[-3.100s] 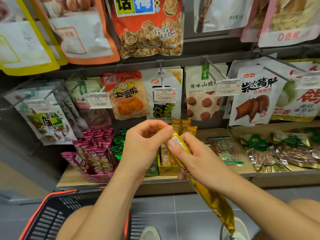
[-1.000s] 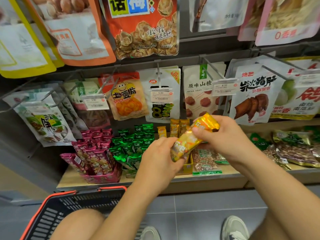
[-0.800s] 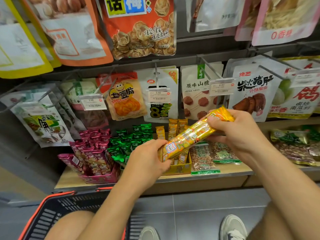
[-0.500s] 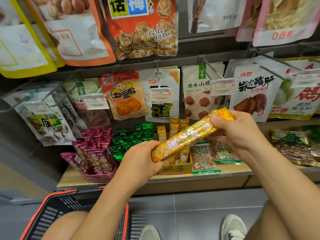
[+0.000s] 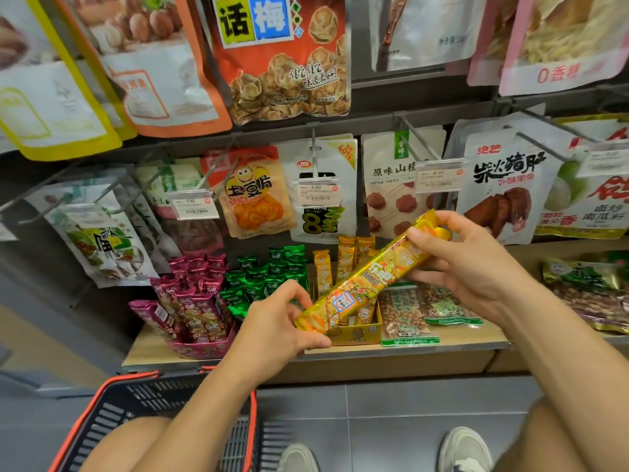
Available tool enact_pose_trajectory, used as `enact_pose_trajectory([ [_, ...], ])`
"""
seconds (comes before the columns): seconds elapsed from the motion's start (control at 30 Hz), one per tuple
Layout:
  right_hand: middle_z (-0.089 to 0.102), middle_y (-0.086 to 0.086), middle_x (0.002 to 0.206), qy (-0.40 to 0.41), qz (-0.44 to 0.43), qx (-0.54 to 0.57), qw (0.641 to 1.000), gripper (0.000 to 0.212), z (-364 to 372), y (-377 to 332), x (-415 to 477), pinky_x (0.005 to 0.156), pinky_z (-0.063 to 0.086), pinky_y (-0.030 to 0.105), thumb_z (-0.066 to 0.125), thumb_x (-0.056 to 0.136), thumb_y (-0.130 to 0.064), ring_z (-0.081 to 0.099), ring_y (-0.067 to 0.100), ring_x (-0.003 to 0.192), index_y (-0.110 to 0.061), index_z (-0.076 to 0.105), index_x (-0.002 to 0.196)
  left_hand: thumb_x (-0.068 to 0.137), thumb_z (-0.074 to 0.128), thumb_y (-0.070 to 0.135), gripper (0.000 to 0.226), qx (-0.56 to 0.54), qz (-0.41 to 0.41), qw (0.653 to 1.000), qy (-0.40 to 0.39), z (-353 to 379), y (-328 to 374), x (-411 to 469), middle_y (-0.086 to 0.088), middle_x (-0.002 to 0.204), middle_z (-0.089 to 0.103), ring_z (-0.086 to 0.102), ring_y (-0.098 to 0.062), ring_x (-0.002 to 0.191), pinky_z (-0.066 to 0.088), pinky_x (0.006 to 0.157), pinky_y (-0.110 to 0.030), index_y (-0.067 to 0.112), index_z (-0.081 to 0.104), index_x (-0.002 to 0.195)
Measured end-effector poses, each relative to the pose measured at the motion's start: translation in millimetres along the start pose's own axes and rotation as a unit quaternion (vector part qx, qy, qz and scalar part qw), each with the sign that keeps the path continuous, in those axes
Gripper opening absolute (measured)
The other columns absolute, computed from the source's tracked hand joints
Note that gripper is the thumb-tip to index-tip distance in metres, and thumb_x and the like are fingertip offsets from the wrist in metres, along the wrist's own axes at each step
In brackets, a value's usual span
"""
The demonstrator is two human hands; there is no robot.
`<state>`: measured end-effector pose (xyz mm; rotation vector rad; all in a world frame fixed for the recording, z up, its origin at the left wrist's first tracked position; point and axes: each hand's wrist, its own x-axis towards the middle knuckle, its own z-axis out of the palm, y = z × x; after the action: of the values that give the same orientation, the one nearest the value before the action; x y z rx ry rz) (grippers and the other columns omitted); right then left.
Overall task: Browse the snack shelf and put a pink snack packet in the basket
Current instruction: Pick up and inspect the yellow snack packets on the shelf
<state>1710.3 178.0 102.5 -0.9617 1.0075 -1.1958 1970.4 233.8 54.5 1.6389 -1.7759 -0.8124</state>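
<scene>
Long glossy yellow foil packet (image 5: 371, 272) (tilted), left hand (image 5: 279, 330), right hand (image 5: 466, 264) gripping ends

Left hand (image 5: 275, 330) and right hand (image 5: 469, 267) are bare, as are forearms (image 5: 204, 403) and knees (image 5: 129, 437); pale grey sneakers (image 5: 464, 449).

The left hand (image 5: 276, 332) covers the lower end of the yellow packet (image 5: 371, 274); the right hand (image 5: 473, 267) covers part of its upper end. Behind the yellow packet, a yellow box (image 5: 360, 334) is half hidden. Below it, the basket (image 5: 146, 396) runs off the bottom edge, partly under a forearm (image 5: 211, 403) and knee (image 5: 126, 441). Above it, the price tags (image 5: 318, 195) carry print too small to read, and the top bags (image 5: 282, 56) are cut off.
</scene>
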Motion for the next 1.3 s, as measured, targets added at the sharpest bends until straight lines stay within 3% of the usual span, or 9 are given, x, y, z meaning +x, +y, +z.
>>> enact_pose_trajectory([
  [0.17,0.070,0.008,0.086,-0.016,-0.064,-0.128,0.990,0.052,-4,-1,-7,0.063,0.060,0.032,0.082,0.057,-0.023,0.074,0.023,0.080,-0.019,0.058,0.102,0.083,0.071,0.002,0.035,-0.035,-0.021,0.997,-0.064,10,-4,2,-0.009,0.077,0.071,0.070,-0.024,0.062,0.060,0.063,-0.039,0.026,0.046,0.084],
  [0.33,0.073,-0.006,0.083,-0.006,-0.119,-0.244,0.963,0.044,-1,1,-14,0.068,0.057,0.028,0.088,0.063,-0.021,0.071,0.011,0.076,-0.029,0.058,0.095,0.090,0.064,0.019,0.023,0.204,0.046,0.967,-0.147,16,0,7,0.000,0.082,0.063,0.059,-0.020,0.080,0.049,0.075,-0.038,0.027,0.043,0.095],
  [0.47,0.071,-0.004,0.085,-0.006,-0.150,-0.298,0.943,0.044,9,5,-15,0.074,0.058,0.028,0.089,0.064,-0.018,0.069,0.007,0.079,-0.029,0.059,0.093,0.088,0.059,0.048,0.033,0.150,0.130,0.977,-0.074,17,27,9,0.020,0.114,0.059,0.055,0.003,0.103,0.047,0.087,-0.022,0.038,0.053,0.119],
  [0.6,0.070,-0.004,0.094,-0.063,-0.175,-0.331,0.925,0.041,19,10,-13,0.085,0.056,0.040,0.083,0.070,-0.007,0.068,0.011,0.089,-0.028,0.062,0.098,0.080,0.053,0.063,0.038,-0.014,0.151,0.988,-0.034,19,54,16,0.018,0.110,0.055,0.062,0.000,0.096,0.058,0.075,-0.029,0.045,0.046,0.113],
  [0.77,0.065,-0.005,0.103,-0.097,-0.179,-0.363,0.909,0.052,28,19,-10,0.082,0.059,0.032,0.075,0.075,0.004,0.068,0.008,0.092,-0.031,0.054,0.108,0.081,0.062,0.056,0.041,-0.001,0.150,0.989,0.006,18,60,25,0.009,0.101,0.058,0.068,-0.009,0.077,0.059,0.066,-0.039,0.040,0.039,0.112],
  [0.87,0.063,-0.007,0.097,-0.109,-0.185,-0.399,0.891,0.054,32,23,-6,0.077,0.059,0.028,0.078,0.075,-0.004,0.068,0.008,0.085,-0.036,0.050,0.109,0.087,0.063,0.047,0.036,0.070,0.175,0.982,-0.002,12,55,34,0.011,0.102,0.063,0.063,-0.006,0.086,0.055,0.075,-0.034,0.035,0.051,0.119],
  [1.07,0.064,-0.013,0.096,-0.167,-0.141,-0.562,0.797,0.040,30,21,4,0.081,0.053,0.028,0.074,0.082,-0.035,0.060,0.003,0.089,-0.033,0.056,0.118,0.090,0.063,0.037,0.020,0.187,0.207,0.959,-0.043,2,40,50,0.009,0.090,0.065,0.058,-0.009,0.081,0.050,0.073,-0.033,0.025,0.063,0.106],
  [1.2,0.061,-0.016,0.099,-0.250,-0.023,-0.680,0.689,0.040,6,6,24,0.080,0.052,0.025,0.068,0.087,-0.043,0.059,0.002,0.089,-0.034,0.054,0.124,0.086,0.070,0.019,0.020,0.168,0.167,0.971,-0.033,-4,22,71,0.015,0.090,0.063,0.059,-0.006,0.085,0.045,0.079,-0.023,0.024,0.068,0.105],
  [1.3,0.063,-0.013,0.104,-0.222,-0.007,-0.693,0.686,0.038,-13,4,54,0.083,0.051,0.025,0.068,0.087,-0.040,0.060,0.006,0.092,-0.029,0.058,0.122,0.084,0.066,0.003,0.029,0.144,0.118,0.982,-0.037,2,12,90,0.013,0.088,0.062,0.062,-0.007,0.084,0.048,0.081,-0.023,0.023,0.070,0.105],
])
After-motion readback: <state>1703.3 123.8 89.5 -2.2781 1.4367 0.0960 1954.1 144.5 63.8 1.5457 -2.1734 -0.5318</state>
